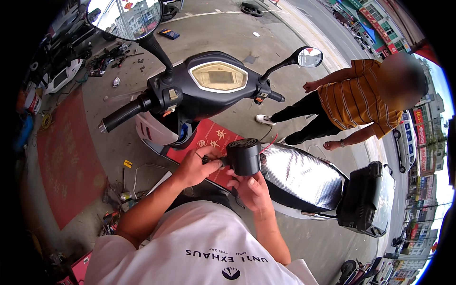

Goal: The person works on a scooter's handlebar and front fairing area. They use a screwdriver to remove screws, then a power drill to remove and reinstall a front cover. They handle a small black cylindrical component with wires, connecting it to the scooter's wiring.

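A black cylindrical device [244, 156] with a grille on its top is held over the scooter's red floor mat [192, 148], with a red wire beside it. My left hand [202, 168] pinches a small dark part at its left side. My right hand [251, 192] is under the device, its fingers curled against the bottom. The scooter's silver-covered seat [301, 178] is to the right of my hands. The dashboard [218, 76] and left handlebar [123, 113] are above them.
A person [356, 99] in a striped orange shirt stands beyond the seat. A black rear box [363, 199] sits behind it. A red mat [71, 156], scattered tools and parts [126, 194] lie on the left. Other scooters [59, 71] and a street line the surroundings.
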A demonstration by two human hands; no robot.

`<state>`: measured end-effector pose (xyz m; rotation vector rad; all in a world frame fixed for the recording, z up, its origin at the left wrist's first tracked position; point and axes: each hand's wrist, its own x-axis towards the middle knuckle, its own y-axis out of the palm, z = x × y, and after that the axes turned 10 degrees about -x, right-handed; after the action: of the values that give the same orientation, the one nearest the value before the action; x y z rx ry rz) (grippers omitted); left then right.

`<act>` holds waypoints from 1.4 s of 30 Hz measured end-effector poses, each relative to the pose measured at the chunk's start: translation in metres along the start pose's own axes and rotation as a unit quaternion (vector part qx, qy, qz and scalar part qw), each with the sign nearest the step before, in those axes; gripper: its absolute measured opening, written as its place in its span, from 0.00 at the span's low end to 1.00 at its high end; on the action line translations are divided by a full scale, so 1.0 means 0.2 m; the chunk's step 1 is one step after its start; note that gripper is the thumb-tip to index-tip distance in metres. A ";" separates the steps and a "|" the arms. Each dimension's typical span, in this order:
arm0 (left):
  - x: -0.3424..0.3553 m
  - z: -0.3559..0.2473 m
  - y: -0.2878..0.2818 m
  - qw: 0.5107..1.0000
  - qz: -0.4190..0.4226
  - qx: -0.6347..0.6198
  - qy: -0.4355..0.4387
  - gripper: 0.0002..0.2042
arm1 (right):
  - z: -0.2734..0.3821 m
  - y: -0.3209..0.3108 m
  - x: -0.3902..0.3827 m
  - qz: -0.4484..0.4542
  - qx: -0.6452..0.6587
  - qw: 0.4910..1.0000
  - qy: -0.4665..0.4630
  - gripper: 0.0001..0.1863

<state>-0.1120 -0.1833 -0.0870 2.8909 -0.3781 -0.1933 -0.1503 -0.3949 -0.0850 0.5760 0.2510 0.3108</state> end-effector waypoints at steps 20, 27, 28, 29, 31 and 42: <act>-0.47 1.07 -0.77 0.869 -0.229 0.350 -0.265 0.35 | -0.06 -0.03 0.15 -0.143 0.084 0.980 0.110 0.26; -1.35 1.58 -0.95 0.814 -0.271 0.196 -0.474 0.29 | 0.05 -0.08 0.16 -0.050 0.051 0.997 0.022 0.36; -1.48 1.82 -1.01 0.762 -0.308 0.133 -0.554 0.32 | 0.06 -0.08 0.16 -0.071 0.053 0.996 0.018 0.37; -1.53 1.82 -1.00 0.757 -0.337 0.103 -0.551 0.31 | 0.05 -0.06 0.17 -0.083 0.061 0.995 0.005 0.38; -1.55 1.83 -1.03 0.777 -0.331 0.081 -0.530 0.30 | 0.04 -0.08 0.17 -0.092 0.074 0.993 -0.009 0.38; -0.85 1.23 -0.90 0.913 -0.214 0.031 -0.347 0.19 | 0.04 -0.19 0.18 -0.017 0.158 0.987 0.034 0.29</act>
<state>-0.2707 -0.0181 -0.3502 2.8256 0.1640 -1.3110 -0.1064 -0.4166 -0.1061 0.8736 0.3795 0.2603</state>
